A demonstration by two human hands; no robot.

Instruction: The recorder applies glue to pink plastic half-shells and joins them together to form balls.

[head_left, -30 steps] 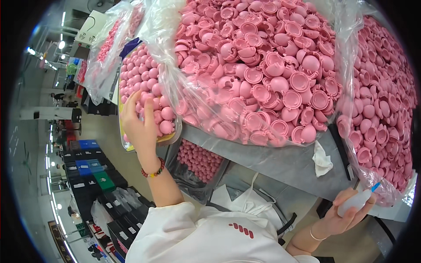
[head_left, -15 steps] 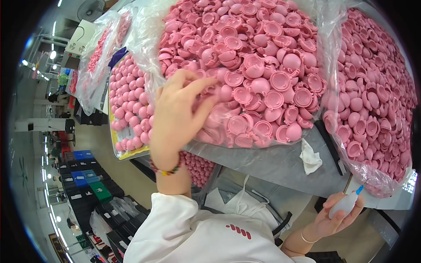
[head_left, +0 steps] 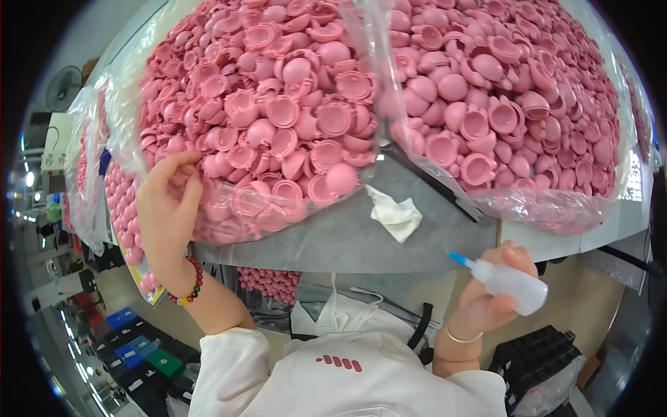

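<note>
My left hand (head_left: 169, 201) is at the near left edge of a heap of pink hollow half-ball pieces (head_left: 281, 111) in a clear plastic bag. Its fingers curl in toward the thumb against the heap; whatever lies between them is hidden. A beaded bracelet circles that wrist. In my right hand (head_left: 486, 306) is a small white squeeze bottle (head_left: 517, 286) with a blue nozzle, tilted so the nozzle points up and left. The bottle is above the table's front edge, apart from the pink pieces.
A second bag of pink pieces (head_left: 514, 97) lies to the right. Between the bags are a crumpled white cloth (head_left: 394, 214) and a dark bar (head_left: 438, 181) on the grey table (head_left: 313, 243). Closed pink balls (head_left: 125, 201) fill a tray at left; more (head_left: 269, 283) sit below the table.
The view has swung right. My left hand has shifted to the heap's left edge with its fingers more curled. The bottle's nozzle now points left instead of up and right.
</note>
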